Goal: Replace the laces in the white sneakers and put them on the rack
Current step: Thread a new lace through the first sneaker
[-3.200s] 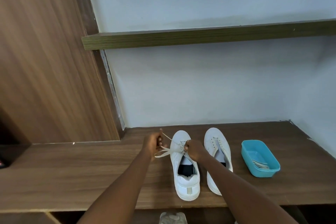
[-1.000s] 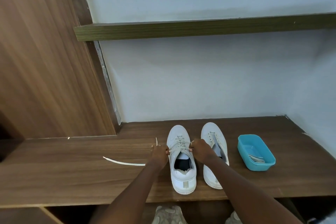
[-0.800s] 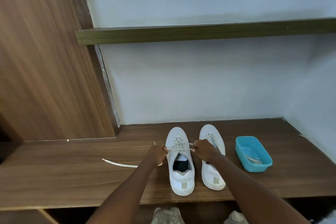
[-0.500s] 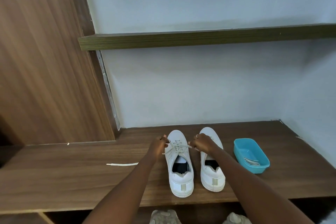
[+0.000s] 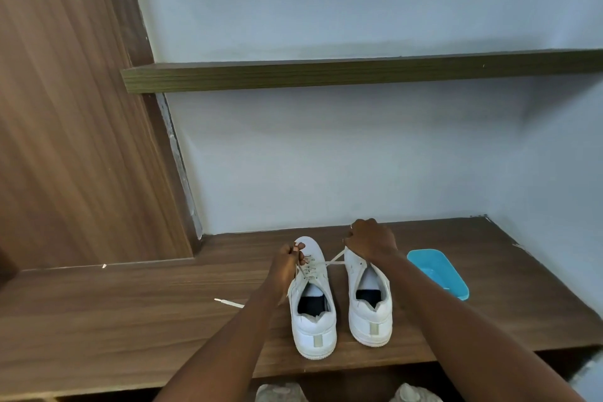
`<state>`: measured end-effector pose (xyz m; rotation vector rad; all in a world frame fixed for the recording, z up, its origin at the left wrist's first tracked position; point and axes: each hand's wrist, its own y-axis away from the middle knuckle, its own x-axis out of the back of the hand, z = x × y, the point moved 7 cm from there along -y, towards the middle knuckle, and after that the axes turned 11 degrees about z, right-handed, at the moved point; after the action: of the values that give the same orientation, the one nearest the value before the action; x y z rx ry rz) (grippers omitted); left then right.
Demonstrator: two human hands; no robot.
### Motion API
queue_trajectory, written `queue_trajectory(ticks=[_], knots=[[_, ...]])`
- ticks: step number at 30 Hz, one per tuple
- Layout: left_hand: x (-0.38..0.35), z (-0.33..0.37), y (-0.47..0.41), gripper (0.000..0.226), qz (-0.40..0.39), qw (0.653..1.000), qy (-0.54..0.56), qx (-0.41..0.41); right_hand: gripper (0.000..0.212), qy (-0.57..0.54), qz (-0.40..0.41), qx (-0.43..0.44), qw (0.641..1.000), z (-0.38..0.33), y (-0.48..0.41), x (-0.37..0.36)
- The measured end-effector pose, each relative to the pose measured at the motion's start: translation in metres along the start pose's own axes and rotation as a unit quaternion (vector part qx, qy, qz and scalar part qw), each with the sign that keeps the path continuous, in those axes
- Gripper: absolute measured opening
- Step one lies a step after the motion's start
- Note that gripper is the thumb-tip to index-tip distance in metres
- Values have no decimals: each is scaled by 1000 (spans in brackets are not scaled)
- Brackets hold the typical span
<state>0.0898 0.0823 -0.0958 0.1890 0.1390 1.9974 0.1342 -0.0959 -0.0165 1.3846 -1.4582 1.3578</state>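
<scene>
Watching out for: the lace [image 5: 332,260] is pulled tight between the two hands. If the pull is too hard or goes sideways, I think the left sneaker [image 5: 313,320] could slide on the wooden bench [image 5: 130,320] or bump the right sneaker [image 5: 370,313].
Another slip: the lace could pop out of a hole, or one end could come out too short, if only one side gets pulled.
Left hand [image 5: 288,259]: fingers curled, pinching the lace right by the holes near the left sneaker's toe.
Right hand [image 5: 370,240]: closed in a fist round the other bit of lace, over the right sneaker's toe.
Sneakers: side by side on the bench, heels toward the person, a small gap between them.
Loose lace tip [image 5: 228,303]: flat on the bench, left of the left arm. I cannot tell if it is the same lace.
Blue tub [image 5: 440,271]: on the bench, partly hidden by the right arm.
Job so far: lacing looks unfinished.
</scene>
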Motion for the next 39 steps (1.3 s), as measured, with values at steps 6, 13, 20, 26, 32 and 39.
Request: queue_trajectory(ticks=[6,13,20,26,32,39], knots=[[1,-4,-5,21,5,1000,-9,-25,35,90,-61,57,992,-11,-5,-19],[-8,-7,-6,20,2,998,-31,-57,17,-60,-60,9,996,-32,-15,-18],[-16,-11,-1,12,-64,997,-27,-26,15,-152,-80,33,985,-60,-19,-24],[-14,-12,-5,31,-63,997,-12,-41,18,-35,-43,21,998,-60,-15,-21],[-8,-18,-8,15,-29,999,6,-29,27,133,-10,14,991,-38,-9,-10],[9,-16,-10,19,30,998,47,-17,20,46,-51,37,997,-37,2,-35]])
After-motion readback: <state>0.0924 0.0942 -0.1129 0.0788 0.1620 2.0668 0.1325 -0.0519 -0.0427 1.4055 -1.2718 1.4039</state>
